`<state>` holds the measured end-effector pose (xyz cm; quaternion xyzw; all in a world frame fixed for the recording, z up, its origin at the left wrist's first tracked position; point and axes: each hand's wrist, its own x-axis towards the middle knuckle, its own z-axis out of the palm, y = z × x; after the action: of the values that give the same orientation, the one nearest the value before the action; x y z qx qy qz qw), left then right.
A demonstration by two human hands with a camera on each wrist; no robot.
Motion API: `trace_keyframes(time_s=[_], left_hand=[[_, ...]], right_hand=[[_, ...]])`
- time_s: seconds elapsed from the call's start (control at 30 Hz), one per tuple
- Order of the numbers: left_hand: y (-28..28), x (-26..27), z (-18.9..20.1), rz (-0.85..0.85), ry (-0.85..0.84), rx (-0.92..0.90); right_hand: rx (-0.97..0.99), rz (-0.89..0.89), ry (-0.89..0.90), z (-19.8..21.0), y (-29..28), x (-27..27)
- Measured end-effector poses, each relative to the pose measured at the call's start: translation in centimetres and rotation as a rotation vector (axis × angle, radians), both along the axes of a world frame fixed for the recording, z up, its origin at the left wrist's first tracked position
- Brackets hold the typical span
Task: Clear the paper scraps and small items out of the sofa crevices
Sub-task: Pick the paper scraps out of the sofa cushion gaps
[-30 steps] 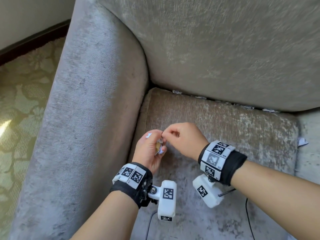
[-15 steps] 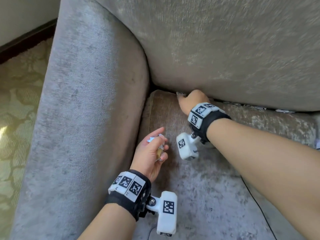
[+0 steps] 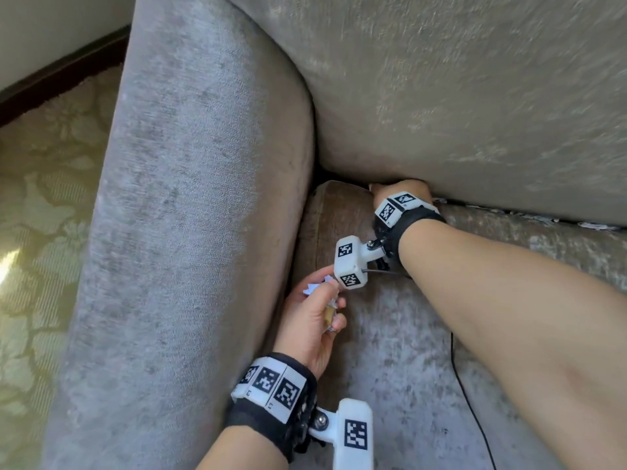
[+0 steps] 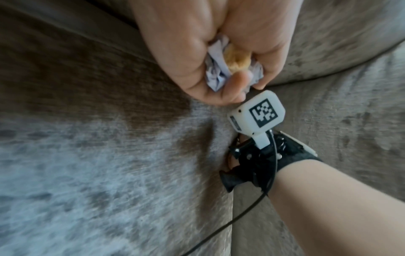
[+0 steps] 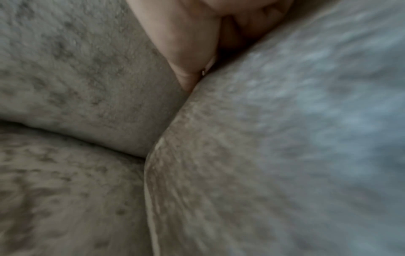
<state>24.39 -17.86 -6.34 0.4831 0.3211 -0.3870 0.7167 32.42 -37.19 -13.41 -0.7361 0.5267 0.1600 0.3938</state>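
Now the right hand is sitting deeper at the back crevice than half a second ago, when its knuckles were still clear of the backrest; its fingers are tucked under that cushion at about 12 o'clock from the left hand. From the right wrist view the thumb is pressing into the seam between backrest and seat cushion, but whether the fingers are pinching anything there cannot be told. The left hand is staying low by the armrest, drifted a little towards 6 o'clock in the picture, its fingers curling round a wad of crumpled paper scraps and a yellowish small item.

More white scraps are lying along the crevice at about 3 o'clock from the right hand, partly hidden under the backrest edge. A black cable is trailing over the seat beneath the right forearm. Patterned carpet is showing at 9 o'clock, beyond the armrest.
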Motion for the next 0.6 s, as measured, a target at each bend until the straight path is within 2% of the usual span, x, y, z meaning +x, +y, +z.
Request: trace_keyframes(time_s=[0.1, 0.2, 0.4, 0.6], left_hand=[[-0.1, -0.1, -0.1, 0.029, 0.002, 0.038], [0.0, 0.0, -0.4, 0.062, 0.007, 0.076], [-0.5, -0.6, 0.0, 0.02, -0.021, 0.125], [-1.5, -2.1, 1.7, -0.036, -0.061, 0.117]], right_hand=[[-0.002, -0.036, -0.046, 0.7, -0.2, -0.6], [-0.034, 0.025, -0.131, 1.5, 0.2, -2.1], [0.028, 0.387, -0.297, 5.6, 1.4, -8.3], [0.023, 0.648, -0.311, 8.9, 3.1, -14.0]])
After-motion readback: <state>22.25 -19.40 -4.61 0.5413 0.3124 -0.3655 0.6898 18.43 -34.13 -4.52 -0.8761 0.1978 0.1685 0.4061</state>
